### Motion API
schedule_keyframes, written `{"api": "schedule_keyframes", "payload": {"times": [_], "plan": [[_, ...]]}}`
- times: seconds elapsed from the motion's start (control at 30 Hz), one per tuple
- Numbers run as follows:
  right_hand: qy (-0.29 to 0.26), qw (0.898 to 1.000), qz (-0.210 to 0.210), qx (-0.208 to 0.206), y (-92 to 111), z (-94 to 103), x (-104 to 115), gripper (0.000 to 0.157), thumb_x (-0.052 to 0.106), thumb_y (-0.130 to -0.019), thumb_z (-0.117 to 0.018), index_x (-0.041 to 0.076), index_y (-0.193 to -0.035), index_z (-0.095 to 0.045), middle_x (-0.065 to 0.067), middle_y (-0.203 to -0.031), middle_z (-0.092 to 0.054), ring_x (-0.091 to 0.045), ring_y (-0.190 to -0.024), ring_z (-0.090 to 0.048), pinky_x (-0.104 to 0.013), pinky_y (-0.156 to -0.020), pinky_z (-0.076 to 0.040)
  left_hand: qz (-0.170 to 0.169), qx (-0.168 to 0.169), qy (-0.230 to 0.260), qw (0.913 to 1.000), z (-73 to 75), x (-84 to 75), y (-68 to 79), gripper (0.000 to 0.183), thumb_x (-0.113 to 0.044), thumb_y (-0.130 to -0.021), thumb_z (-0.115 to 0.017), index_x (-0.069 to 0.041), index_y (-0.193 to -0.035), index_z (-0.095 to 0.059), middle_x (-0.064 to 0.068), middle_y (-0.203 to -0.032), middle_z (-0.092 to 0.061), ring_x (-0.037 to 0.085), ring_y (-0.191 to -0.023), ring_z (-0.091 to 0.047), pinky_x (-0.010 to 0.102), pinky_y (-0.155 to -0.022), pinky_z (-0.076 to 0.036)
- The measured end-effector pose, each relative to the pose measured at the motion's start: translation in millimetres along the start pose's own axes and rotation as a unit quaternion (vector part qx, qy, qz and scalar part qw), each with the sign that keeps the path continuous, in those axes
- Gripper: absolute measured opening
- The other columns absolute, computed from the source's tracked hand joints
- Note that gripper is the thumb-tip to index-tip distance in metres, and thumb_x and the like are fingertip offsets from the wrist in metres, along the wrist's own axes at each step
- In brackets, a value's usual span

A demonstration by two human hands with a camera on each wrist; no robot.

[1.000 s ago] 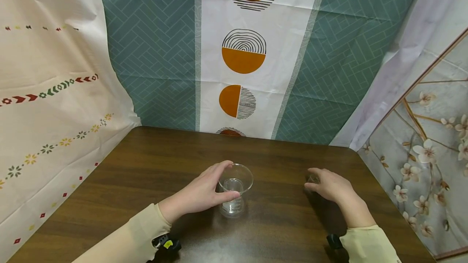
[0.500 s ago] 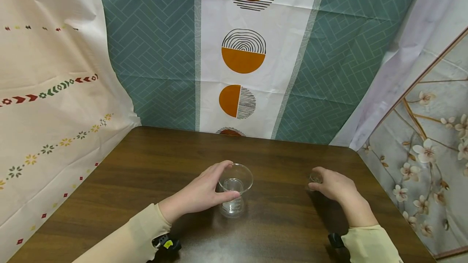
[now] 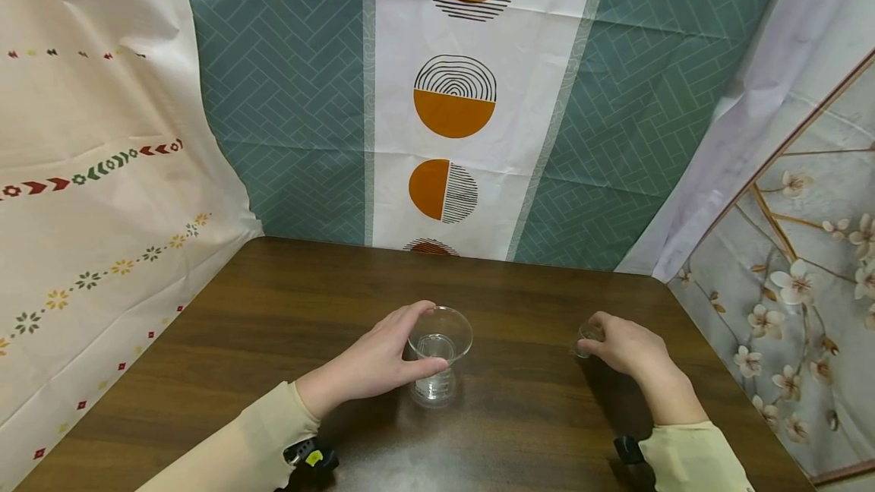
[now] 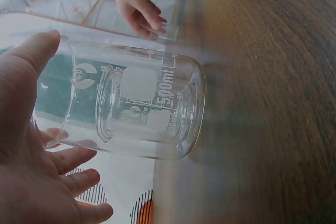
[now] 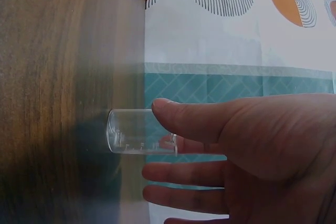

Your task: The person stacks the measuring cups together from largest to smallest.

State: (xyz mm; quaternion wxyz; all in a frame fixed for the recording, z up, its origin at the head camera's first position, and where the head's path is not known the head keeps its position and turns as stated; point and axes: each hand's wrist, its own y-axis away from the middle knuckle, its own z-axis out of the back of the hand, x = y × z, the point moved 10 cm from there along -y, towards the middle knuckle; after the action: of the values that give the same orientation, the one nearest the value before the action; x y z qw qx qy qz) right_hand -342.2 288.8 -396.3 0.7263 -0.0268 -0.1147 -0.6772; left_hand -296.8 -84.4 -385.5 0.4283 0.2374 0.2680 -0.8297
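My left hand [image 3: 383, 355] holds a clear glass beaker [image 3: 461, 336] by its upper part, thumb on the near side and fingers on the far side. The left wrist view shows a 500 ml mark on this beaker [image 4: 178, 124] and a smaller glass beaker [image 4: 107, 106] nested inside it. At the right of the table, my right hand [image 3: 625, 344] has thumb and index finger around the top of a small clear beaker [image 5: 131, 132]. The other fingers of that hand stretch out beside the glass. Both beakers are upright, low over the table.
The brown wooden table [image 3: 307, 287] carries both beakers, set well apart. Behind it hangs a teal and white patterned cloth [image 3: 287, 97]. A cream cloth [image 3: 102, 135] borders the left side and a floral cloth [image 3: 800, 310] the right.
My right hand has shifted slightly to the right, so more of the small beaker shows past its fingertips. My left hand and the large beaker have stayed still.
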Motion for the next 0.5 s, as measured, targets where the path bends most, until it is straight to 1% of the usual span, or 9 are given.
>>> {"api": "schedule_keyframes", "payload": {"times": [0.23, 0.5], "plan": [[0.003, 1.000, -0.004, -0.001, -0.3, 0.5, -0.9, 0.053, 0.045, -0.104, -0.075, 0.003, -0.135, -0.066, -0.023, -0.127, -0.072, -0.045, -0.110, -0.070, -0.063, -0.081, -0.056, -0.001, 0.000, 0.003, 1.0000, -0.2, 0.2, 0.2, 0.090, -0.066, -0.095, -0.079, -0.015, -0.161, -0.045, 0.010, -0.160, -0.054, 0.029, -0.147, -0.050, 0.059, -0.117, -0.044], [0.010, 1.000, -0.003, -0.005, 0.1, 1.2, -0.9, 0.056, 0.047, -0.104, -0.076, 0.000, -0.133, -0.066, -0.025, -0.128, -0.071, -0.045, -0.110, -0.070, -0.065, -0.083, -0.056, 0.000, 0.001, 0.002, 1.0000, -0.3, 0.6, -0.2, 0.091, -0.067, -0.095, -0.079, -0.014, -0.162, -0.045, 0.010, -0.161, -0.053, 0.029, -0.149, -0.049, 0.059, -0.118, -0.043]]}}
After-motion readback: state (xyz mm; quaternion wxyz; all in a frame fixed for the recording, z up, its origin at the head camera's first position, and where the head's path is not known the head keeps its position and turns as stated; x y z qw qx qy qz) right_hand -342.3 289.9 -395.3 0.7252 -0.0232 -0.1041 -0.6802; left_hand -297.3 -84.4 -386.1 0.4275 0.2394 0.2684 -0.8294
